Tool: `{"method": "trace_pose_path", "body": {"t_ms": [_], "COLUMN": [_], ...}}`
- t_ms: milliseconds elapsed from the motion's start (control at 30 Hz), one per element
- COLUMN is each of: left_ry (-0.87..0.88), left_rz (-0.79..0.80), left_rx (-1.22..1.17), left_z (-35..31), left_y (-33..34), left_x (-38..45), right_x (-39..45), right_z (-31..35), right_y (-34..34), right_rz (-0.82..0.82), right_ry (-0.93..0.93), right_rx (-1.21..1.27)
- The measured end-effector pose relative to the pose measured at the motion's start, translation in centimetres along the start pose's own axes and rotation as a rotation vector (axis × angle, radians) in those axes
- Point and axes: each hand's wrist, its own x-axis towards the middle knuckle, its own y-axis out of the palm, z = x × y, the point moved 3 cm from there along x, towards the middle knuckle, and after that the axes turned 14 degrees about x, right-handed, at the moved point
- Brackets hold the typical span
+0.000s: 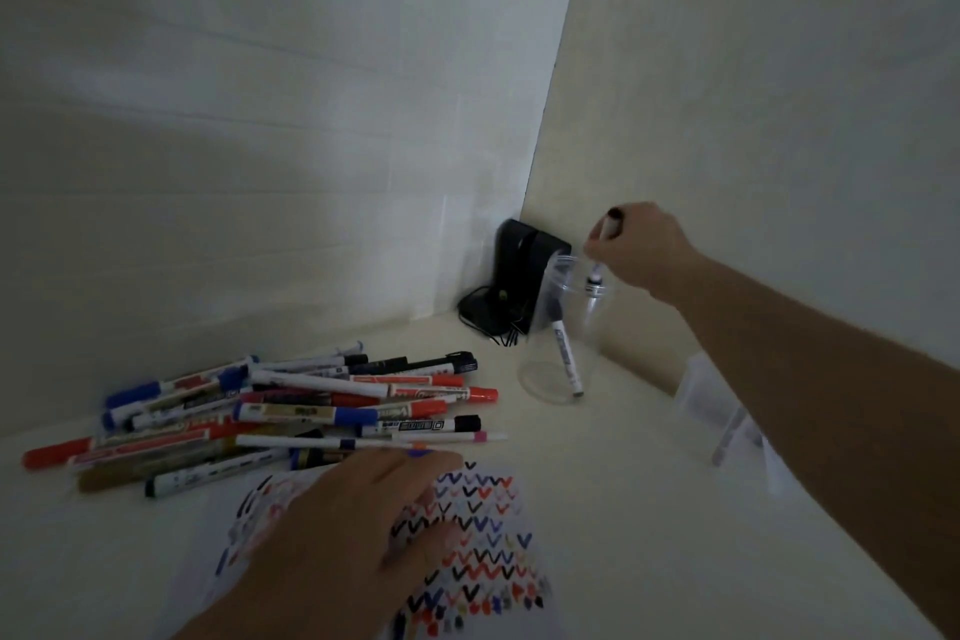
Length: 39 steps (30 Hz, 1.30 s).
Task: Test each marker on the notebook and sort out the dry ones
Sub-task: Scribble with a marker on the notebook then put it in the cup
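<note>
Several red, blue and black markers lie in a pile at the left of the white tabletop. In front of it is the notebook page, covered with coloured V marks. My left hand lies flat on the page, its fingertips reaching the nearest markers. At the back right, my right hand pinches a white marker and holds it end-down over the mouth of a clear plastic cup. Another white marker leans inside the cup.
A black device with cables sits in the corner behind the cup. A second clear container stands at the right, partly hidden under my right forearm. Walls close in at the back and right.
</note>
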Motion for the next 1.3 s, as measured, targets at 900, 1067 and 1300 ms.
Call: {"method": "trace_pose_path", "body": {"t_ms": [900,1067,1300], "left_ry": [-0.312,-0.328,-0.335], "left_rz": [-0.064,-0.06,-0.063], "left_rx": [-0.126,-0.158,-0.166], "left_z": [2.8,3.0,3.1], "left_y": [1.6,1.8,1.9], "left_x": [0.2,0.4,0.4], "right_x": [-15.5,-15.2,-14.0], "right_z": [0.4,-1.1,-1.7], "right_y": [13.6,14.3,14.5], "right_rz": [0.698,0.613,0.634], "right_ry": [-0.253,-0.211,-0.115], "right_rx": [-0.295,-0.248,-0.188]}}
